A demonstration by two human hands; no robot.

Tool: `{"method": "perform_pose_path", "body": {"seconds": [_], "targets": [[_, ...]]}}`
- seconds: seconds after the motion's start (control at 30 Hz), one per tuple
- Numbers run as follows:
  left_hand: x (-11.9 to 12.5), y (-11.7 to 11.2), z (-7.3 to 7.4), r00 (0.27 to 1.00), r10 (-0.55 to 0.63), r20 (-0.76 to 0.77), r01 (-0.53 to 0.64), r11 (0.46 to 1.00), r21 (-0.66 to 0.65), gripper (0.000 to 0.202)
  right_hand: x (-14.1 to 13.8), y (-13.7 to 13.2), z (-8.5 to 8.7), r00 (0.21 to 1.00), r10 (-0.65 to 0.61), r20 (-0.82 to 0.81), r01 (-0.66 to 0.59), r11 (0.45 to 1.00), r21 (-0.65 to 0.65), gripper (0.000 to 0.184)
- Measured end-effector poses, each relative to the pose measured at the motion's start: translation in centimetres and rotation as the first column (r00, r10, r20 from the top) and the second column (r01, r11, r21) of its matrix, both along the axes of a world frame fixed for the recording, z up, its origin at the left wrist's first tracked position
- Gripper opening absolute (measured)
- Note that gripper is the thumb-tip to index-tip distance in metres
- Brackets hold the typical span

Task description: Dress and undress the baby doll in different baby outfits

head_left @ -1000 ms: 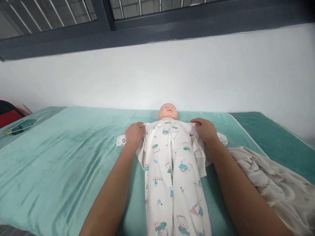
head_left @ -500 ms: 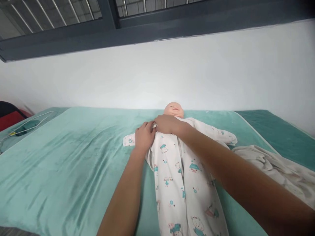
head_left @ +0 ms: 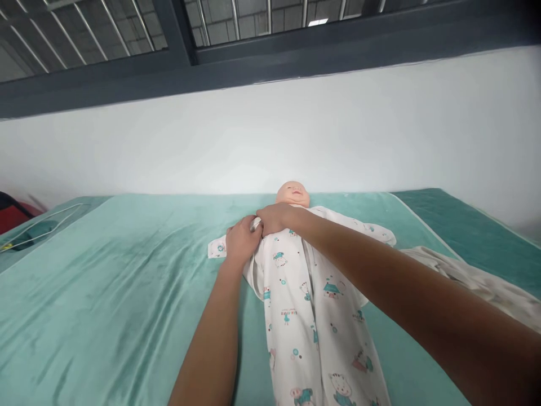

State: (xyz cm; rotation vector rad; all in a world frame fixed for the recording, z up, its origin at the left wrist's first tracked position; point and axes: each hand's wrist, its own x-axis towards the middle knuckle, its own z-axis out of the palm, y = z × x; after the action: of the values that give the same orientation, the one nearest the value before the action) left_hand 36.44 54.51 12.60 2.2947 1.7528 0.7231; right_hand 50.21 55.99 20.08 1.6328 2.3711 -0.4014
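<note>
A baby doll (head_left: pixel 292 193) lies on its back, its head toward the wall. It wears a white baby romper (head_left: pixel 291 299) printed with teal animals and houses, both sleeves spread sideways. My left hand (head_left: pixel 244 239) is closed on the romper cloth near the shoulder on the left. My right hand (head_left: pixel 274 219) reaches across the chest and grips the cloth right beside it. A small fold of white fabric shows between the two hands. My fingertips are mostly hidden, so the exact pinch cannot be made out.
Pale green sheet (head_left: pixel 127 282) covers the bed, wrinkled on the left. A crumpled whitish cloth (head_left: pixel 469 276) lies to the right. A white wall (head_left: pixel 211 141) and barred window (head_left: pixel 253 22) stand behind. A cord and dark green item (head_left: pixel 36 235) sit far left.
The camera view has shifted slightly, tilting up. Both hands remain at the shoulder of the romper, with a bit more white cloth showing between them.
</note>
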Motion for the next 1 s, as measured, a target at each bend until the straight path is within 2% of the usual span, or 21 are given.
{"method": "perform_pose_path", "body": {"seconds": [0.17, 0.33, 0.5, 0.6, 0.73, 0.83, 0.9, 1.0], "targets": [[0.3, 0.1, 0.5, 0.999, 0.029, -0.025, -0.030, 0.997, -0.065, 0.041, 0.6, -0.5, -0.7, 0.997, 0.036, -0.066, -0.032, 0.998, 0.058, 0.049], [0.6, 0.3, 0.6, 0.996, 0.055, -0.068, -0.060, 0.996, -0.064, 0.042, 0.6, -0.3, -0.8, 0.996, 0.046, -0.080, -0.044, 0.999, 0.023, 0.052], [-0.5, 0.5, 0.5, 0.987, 0.153, -0.046, -0.155, 0.987, -0.033, 0.041, 1.4, -0.1, 0.2, 0.993, 0.037, -0.115, -0.033, 0.999, 0.041, 0.068], [-1.3, 0.5, 0.4, 0.978, 0.209, -0.016, -0.209, 0.978, -0.026, 0.037, 2.7, -0.7, 1.1, 0.989, -0.018, -0.146, 0.022, 0.999, 0.024, 0.074], [-1.7, 0.3, 0.2, 0.963, 0.263, 0.052, -0.260, 0.964, -0.053, 0.034, 4.4, -1.6, 1.6, 0.984, -0.096, -0.149, 0.098, 0.995, 0.002, 0.061], [-1.8, 0.3, -0.2, 0.951, 0.259, 0.172, -0.244, 0.964, -0.102, 0.032, 4.5, -1.8, 1.4, 0.985, -0.115, -0.125, 0.114, 0.993, -0.013, 0.048], [-1.8, 0.4, -0.6, 0.933, 0.242, 0.266, -0.217, 0.968, -0.123, 0.032, 3.6, -1.7, 1.0, 0.995, -0.074, -0.074, 0.073, 0.997, -0.009, 0.043], [-1.9, 0.5, -1.0, 0.910, 0.237, 0.342, -0.202, 0.970, -0.135, 0.031, 1.4, -1.3, 0.2, 0.999, 0.051, 0.006, -0.051, 0.999, 0.008, 0.041]]}}
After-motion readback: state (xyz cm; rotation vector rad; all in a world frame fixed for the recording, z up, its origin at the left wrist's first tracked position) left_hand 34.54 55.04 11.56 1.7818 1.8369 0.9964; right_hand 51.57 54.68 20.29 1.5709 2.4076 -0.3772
